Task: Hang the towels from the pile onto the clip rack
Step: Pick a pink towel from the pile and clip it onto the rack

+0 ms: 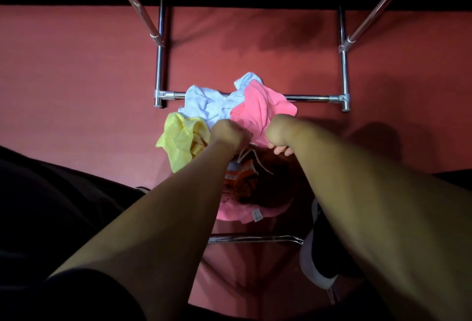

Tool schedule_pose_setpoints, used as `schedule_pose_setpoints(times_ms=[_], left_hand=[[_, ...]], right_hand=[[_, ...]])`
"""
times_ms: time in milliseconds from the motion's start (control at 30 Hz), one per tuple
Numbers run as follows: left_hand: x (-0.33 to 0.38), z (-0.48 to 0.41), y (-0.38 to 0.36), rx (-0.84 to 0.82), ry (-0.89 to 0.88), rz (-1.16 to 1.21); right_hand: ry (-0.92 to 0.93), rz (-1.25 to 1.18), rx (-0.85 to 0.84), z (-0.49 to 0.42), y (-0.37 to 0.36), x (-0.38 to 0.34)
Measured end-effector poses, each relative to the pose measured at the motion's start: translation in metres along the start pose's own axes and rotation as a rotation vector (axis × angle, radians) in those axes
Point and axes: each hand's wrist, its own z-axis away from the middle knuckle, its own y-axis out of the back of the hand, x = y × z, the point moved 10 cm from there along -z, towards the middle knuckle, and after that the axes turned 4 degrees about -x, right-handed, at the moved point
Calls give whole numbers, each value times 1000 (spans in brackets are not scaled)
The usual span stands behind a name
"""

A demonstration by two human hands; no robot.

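Rack bar [306, 97] is shiny smooth metal; my pink towel [260, 108], blue towel [204, 106] and yellow towel [181, 139] by it are matt, crumpled cloth.

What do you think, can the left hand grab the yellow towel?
Probably yes. The left hand sits right beside the yellow towel, which lies uncovered at the pile's left edge, with nothing between them. Its fingers look curled, though, so it may be busy holding something.

Dim, reddish scene; glare on the chrome rack [344, 73]; dark shadows on the floor [76, 78]; soft blur; edges bowed.
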Motion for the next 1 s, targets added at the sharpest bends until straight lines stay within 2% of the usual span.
schedule_pose_setpoints(times_ms=[100, 200, 267, 533, 600, 700, 767, 833, 1000], left_hand=[[-7, -10, 14, 80, 140, 346], [8, -11, 35, 108, 134, 665], [28, -5, 49, 94, 93, 769], [77, 33, 125, 164, -54, 875], [92, 47, 144, 116, -87, 900], [122, 78, 170, -54, -146, 834], [139, 99, 188, -127, -159, 709], [156, 125, 215, -83, -178, 544], [192, 194, 294, 182, -258, 152]], right_hand=[[59, 17, 114, 2, 12, -7], [287, -182, 233, 10, 29, -20], [350, -192, 332, 16, 42, -29], [502, -382, 567, 85, 86, -46], [557, -430, 644, 111, 100, -49], [683, -485, 649, 160, 117, -59], [729, -420, 689, 189, 130, -65], [731, -378, 746, 223, 140, -68], [746, -260, 864, 307, 161, -68]])
